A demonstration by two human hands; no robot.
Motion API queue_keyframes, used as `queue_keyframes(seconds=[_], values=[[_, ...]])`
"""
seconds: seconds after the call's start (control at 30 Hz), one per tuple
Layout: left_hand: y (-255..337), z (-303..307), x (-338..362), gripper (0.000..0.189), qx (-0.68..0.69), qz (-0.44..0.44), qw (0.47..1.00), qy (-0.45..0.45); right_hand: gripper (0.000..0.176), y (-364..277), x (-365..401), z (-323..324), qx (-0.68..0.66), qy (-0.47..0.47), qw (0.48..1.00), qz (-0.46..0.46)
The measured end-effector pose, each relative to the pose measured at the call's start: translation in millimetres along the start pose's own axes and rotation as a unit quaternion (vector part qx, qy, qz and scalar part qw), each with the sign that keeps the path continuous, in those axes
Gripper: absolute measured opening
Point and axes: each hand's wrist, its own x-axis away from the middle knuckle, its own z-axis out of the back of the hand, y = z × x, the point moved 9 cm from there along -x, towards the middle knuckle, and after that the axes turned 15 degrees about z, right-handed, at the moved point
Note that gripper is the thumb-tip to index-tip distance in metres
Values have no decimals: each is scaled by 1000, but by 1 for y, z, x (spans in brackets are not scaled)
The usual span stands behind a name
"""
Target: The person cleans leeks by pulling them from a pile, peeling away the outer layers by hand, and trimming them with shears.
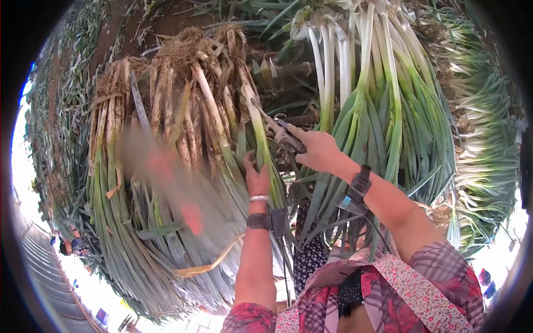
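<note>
One leek [260, 129] at centre frame, left hand [257, 178] with fingers part-curled at its green stem, right hand [321, 150] closed round one dark-handled tool [290, 142], two dark wrist straps [259, 221], brown-rooted leeks [161, 111] upper left, whiter leeks [393, 83] upper right

Leek pile [108, 183] left; leek bunch [391, 119] right; leek row [480, 141] farther right.

Your apron [425, 291]: matt floral cloth. Your bracelet [259, 198]: glossy, smooth, metal-looking. Root clumps [186, 45]: rough, matt, fibrous.
</note>
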Motion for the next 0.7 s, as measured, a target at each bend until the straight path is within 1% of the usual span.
queue_keyframes(seconds=[0.03, 0.1, 0.13, 0.2, 0.23, 0.3, 0.33, 0.37, 0.43, 0.47, 0.5, 0.57, 0.6, 0.63, 0.7], values=[[-7, -3, -1, 51, 0, -8, 1000, 0, 73, 4, -10, 1, 3, 7, 1000, 2], [-4, -5, 1, 41, -40, -92, 995, 26, 74, 9, -29, 4, 49, 27, 998, 27], [-3, -4, 2, 41, -41, -100, 994, 24, 74, 11, -37, 8, 52, 35, 998, 27], [0, -5, 2, 32, -63, -97, 993, 28, 73, 14, -54, 14, 72, 29, 997, 22], [4, -7, 3, 32, -62, -103, 992, 28, 73, 17, -61, 16, 74, 35, 996, 23], [5, -7, 2, 35, -70, -84, 993, 38, 72, 23, -72, 18, 96, 28, 995, 2], [1, -9, -2, 40, -68, -66, 995, 37, 72, 24, -76, 19, 96, 33, 995, 3], [1, -12, -4, 40, -70, -69, 994, 37, 71, 25, -78, 19, 94, 33, 995, -1], [-9, -18, -11, 43, -68, 17, 997, 29, 71, 25, -78, 20, 91, 33, 995, -5], [-16, -25, -18, 50, -65, 54, 996, 1, 73, 26, -72, 14, 82, 13, 996, -15], [-11, -29, -18, 50, -65, 53, 996, 1, 76, 27, -67, 9, 73, -8, 997, -24], [-14, -39, -13, 64, -192, 109, 975, 14, 76, 26, -62, 9, 86, -3, 996, -16], [-21, -45, -17, 75, -240, 127, 962, 0, 76, 26, -63, 12, 85, 7, 996, -16], [-22, -50, -20, 75, -239, 125, 963, 1, 76, 27, -65, 15, 84, 18, 996, -15], [-38, -57, -20, 64, -292, 170, 941, -1, 75, 30, -75, 17, 75, 19, 997, -12]])
